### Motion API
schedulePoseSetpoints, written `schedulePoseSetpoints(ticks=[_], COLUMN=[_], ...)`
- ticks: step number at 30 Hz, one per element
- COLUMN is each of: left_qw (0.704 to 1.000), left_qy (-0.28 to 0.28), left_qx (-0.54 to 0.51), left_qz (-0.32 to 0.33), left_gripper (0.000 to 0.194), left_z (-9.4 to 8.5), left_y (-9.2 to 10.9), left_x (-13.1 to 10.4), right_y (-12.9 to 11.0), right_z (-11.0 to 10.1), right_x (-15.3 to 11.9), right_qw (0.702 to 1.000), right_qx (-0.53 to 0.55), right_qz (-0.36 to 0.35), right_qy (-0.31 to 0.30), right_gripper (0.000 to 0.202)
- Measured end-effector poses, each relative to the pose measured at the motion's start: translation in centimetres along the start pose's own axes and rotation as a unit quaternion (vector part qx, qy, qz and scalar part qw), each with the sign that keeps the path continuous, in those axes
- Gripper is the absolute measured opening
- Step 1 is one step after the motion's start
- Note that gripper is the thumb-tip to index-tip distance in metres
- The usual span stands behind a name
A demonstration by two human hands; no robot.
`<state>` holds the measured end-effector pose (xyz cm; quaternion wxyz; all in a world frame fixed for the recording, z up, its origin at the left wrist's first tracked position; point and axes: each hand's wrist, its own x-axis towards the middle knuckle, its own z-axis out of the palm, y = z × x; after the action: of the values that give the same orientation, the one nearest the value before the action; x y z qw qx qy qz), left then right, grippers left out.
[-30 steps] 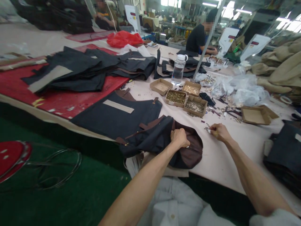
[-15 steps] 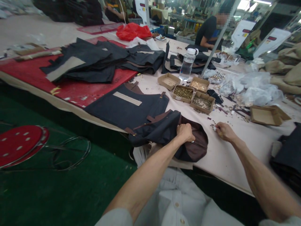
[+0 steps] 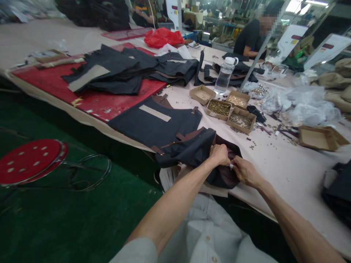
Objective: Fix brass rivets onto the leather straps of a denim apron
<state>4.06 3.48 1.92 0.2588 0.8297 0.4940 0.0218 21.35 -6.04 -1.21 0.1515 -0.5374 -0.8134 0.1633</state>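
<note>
A dark fabric piece with brown straps (image 3: 153,124) lies along the table's front edge, its near part bunched up with a brown lining showing. My left hand (image 3: 220,155) is closed on this bunched cloth. Close beside it on the right, my right hand (image 3: 244,171) is closed in a pinch over the brown lining; what its fingertips hold is too small to name. Something small and white shows between the two hands. Beyond them stand cardboard boxes of small metal parts, one with brassy pieces (image 3: 218,108) and one with duller pieces (image 3: 240,120).
A water bottle (image 3: 225,76) stands behind the boxes, near a slanted pole. More dark cloth (image 3: 109,73) lies on a red board (image 3: 93,106). Plastic bags (image 3: 304,104) and an open box (image 3: 318,138) are at right. A red stool (image 3: 30,160) stands left. A person sits across the table.
My right hand has moved left, from the loose small parts on the table to the brown lining beside my left hand. My left hand keeps its hold. The view has shifted slightly.
</note>
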Motion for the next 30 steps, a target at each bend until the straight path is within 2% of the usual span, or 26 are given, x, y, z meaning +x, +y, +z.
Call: schedulePoseSetpoints(ticks=[6, 8, 12, 15, 17, 19, 23, 26, 30], left_qw=[1.000, 1.000, 1.000, 1.000, 1.000, 1.000, 1.000, 1.000, 1.000], left_qy=[0.011, 0.012, 0.018, 0.014, 0.009, 0.007, 0.017, 0.023, 0.021], left_qx=[0.002, 0.005, 0.003, -0.001, -0.001, -0.001, -0.004, -0.003, -0.004], left_qz=[-0.002, 0.000, 0.002, 0.001, -0.002, -0.004, -0.001, 0.005, 0.007], left_gripper=[0.025, 0.023, 0.025, 0.025, 0.024, 0.023, 0.021, 0.022, 0.024], left_z=[-0.3, -0.3, -0.2, -0.3, -0.5, -0.6, -0.5, -0.1, 0.1], left_y=[0.0, 0.0, -0.1, -0.1, 0.0, 0.0, 0.0, -0.1, -0.2], left_x=[-0.2, -0.1, 0.3, 0.4, 0.3, 0.1, -0.1, -0.1, 0.0], right_y=[0.7, 0.6, 0.6, 1.0, 1.2, 1.2, 1.3, 1.7, 2.0], right_z=[-0.1, -0.3, -0.8, -1.2, -1.5, -1.5, -0.6, 0.4, 1.1], right_x=[0.6, 0.9, 2.1, 3.0, 3.0, 2.4, 0.3, -0.6, -0.8], right_qw=[0.999, 0.996, 0.975, 0.963, 0.966, 0.980, 0.998, 0.997, 0.998], right_qx=[0.041, 0.062, 0.123, 0.152, 0.154, 0.128, 0.055, 0.046, 0.029], right_qz=[0.028, 0.066, 0.186, 0.217, 0.195, 0.142, 0.026, -0.004, -0.028], right_qy=[0.006, 0.002, -0.024, -0.052, -0.066, -0.057, 0.022, 0.054, 0.044], right_gripper=[0.009, 0.012, 0.018, 0.017, 0.017, 0.016, 0.010, 0.009, 0.008])
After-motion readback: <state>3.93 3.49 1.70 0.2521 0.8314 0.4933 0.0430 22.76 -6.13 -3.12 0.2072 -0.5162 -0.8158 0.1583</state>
